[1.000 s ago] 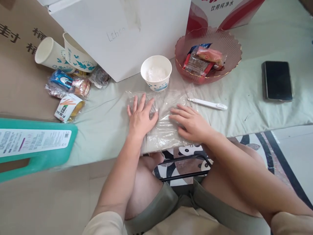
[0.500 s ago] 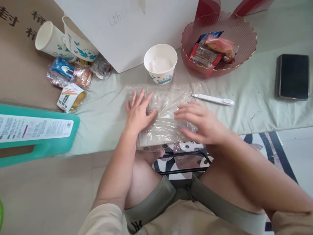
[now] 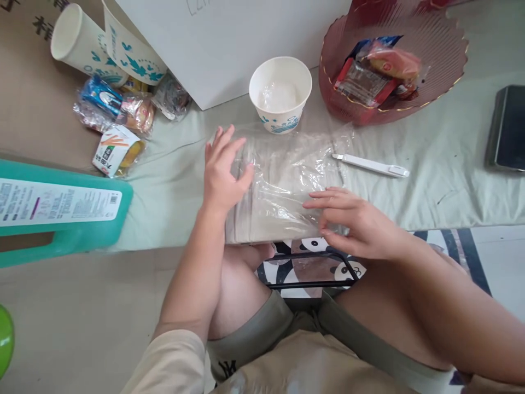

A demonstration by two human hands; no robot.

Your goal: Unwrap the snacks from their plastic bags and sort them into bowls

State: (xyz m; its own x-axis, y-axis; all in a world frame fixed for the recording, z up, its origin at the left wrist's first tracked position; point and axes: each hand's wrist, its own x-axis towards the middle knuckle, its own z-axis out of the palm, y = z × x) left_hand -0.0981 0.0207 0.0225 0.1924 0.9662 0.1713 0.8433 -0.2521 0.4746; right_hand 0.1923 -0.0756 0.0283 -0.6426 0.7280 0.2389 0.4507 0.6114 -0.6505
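A clear plastic bag (image 3: 283,183) lies spread and wrinkled on the pale green cloth in front of me. At its left edge is my left hand (image 3: 223,172), fingers apart with nothing in them. My right hand (image 3: 355,221) hovers at the bag's right side, its fingers stretched out and loosely bent; whether the fingertips touch the film I cannot tell. A white utility knife (image 3: 371,165) rests beside the bag on the right, its tip near the film's edge. Just behind the bag stands a white paper cup (image 3: 283,117) with some clear plastic inside.
A pink ribbed bowl (image 3: 435,71) holds several wrapped snacks. A black box-shaped item (image 3: 508,128) lies at far right. On the left are two tilted paper cups (image 3: 88,49), wrapped snacks (image 3: 117,150) and a teal container (image 3: 94,230). A white box (image 3: 229,49) stands behind.
My left hand has lifted off the flattened bag, its fingers now raised. My right hand has shifted slightly right and toward me. The camera view has moved a little.
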